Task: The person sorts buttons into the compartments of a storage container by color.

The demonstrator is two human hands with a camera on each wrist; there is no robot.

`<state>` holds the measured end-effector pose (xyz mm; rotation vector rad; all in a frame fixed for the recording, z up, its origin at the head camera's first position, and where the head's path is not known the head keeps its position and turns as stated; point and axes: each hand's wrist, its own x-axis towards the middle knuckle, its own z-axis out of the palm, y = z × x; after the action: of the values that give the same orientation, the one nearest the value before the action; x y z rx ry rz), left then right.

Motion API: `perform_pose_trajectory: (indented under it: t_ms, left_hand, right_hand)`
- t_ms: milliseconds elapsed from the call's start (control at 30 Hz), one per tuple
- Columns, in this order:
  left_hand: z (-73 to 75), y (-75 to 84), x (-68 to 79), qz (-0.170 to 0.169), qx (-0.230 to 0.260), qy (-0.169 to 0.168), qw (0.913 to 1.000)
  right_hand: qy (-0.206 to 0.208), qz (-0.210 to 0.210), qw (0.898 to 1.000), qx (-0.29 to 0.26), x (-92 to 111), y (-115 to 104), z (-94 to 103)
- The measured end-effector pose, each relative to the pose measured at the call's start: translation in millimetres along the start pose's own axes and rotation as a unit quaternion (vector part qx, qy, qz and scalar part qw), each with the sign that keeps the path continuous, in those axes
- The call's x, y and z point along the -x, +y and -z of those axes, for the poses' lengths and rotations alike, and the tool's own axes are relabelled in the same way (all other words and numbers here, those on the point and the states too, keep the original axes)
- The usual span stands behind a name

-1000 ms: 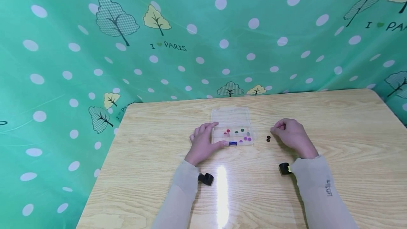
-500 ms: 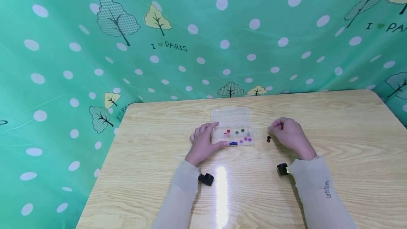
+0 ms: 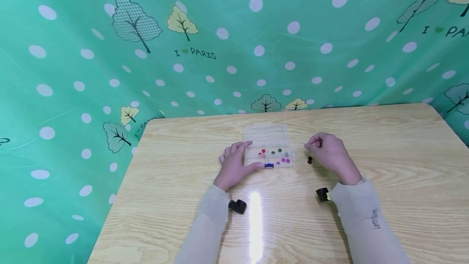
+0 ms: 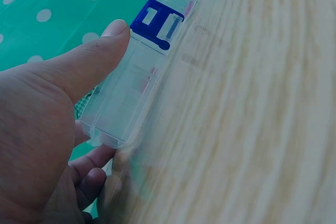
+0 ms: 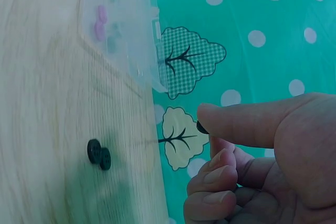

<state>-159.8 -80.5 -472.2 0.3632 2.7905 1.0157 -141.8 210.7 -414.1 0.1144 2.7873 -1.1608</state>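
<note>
A clear plastic compartment box with a blue latch lies on the table, its lid folded back. My left hand grips its left end, thumb along the front beside the latch and fingers round the side. Red buttons, green buttons and purple buttons sit in separate compartments. To the right of the box, my right hand pinches a small black button, mostly hidden by the thumb. Two black buttons lie on the table below that hand, touching or nearly so.
The wooden table ends at the back against a green dotted curtain. Black wrist cameras sit at both cuffs. A bright light reflection falls on the table between the forearms.
My right hand has moved a little left, toward the box and past the two black buttons, still pinching its button. The left hand and the box stay where they were.
</note>
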Motion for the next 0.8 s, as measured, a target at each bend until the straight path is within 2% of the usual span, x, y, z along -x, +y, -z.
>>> perform_pose_trajectory:
  t_ms: [800]
  left_hand:
    - [1.1,1.4,0.8,-0.001,0.0,0.003,1.0]
  right_hand:
    - [-0.011,0.016,1.0,-0.002,-0.7,-22.8,-18.7]
